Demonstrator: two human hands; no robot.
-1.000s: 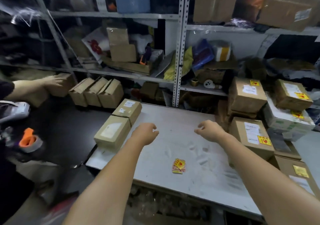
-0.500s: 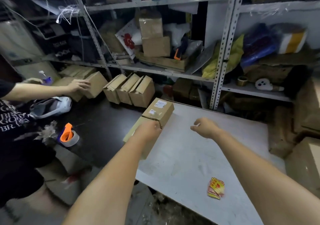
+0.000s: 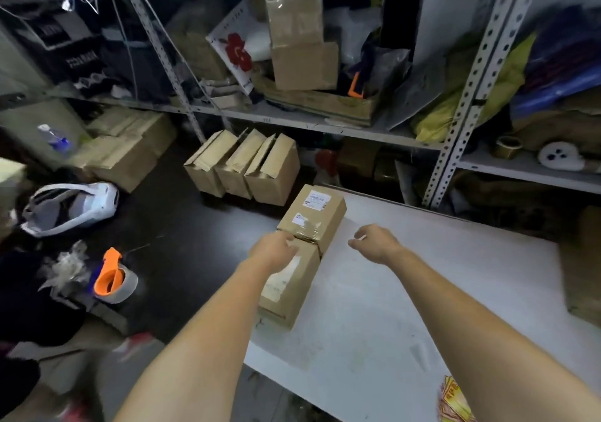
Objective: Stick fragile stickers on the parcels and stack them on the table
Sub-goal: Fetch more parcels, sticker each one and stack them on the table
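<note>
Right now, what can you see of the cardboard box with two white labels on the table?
The labelled parcel is a brown cardboard box lying flat at the far left corner of the white table. Two white labels sit on its top, and clear tape bands its near end. No yellow sticker shows on it. Its near end butts against a second parcel, where the left hand rests.

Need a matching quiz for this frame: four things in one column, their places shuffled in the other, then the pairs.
1. brown cardboard parcel with two white labels
2. orange-handled tape dispenser
3. stack of yellow-and-red fragile stickers
4. left hand

A. on the dark surface left of the white table
B. near edge of the table, bottom right of view
C. table's far left corner
D. at the far end of the nearer brown cardboard parcel

Pairs: 1-C, 2-A, 3-B, 4-D
</note>
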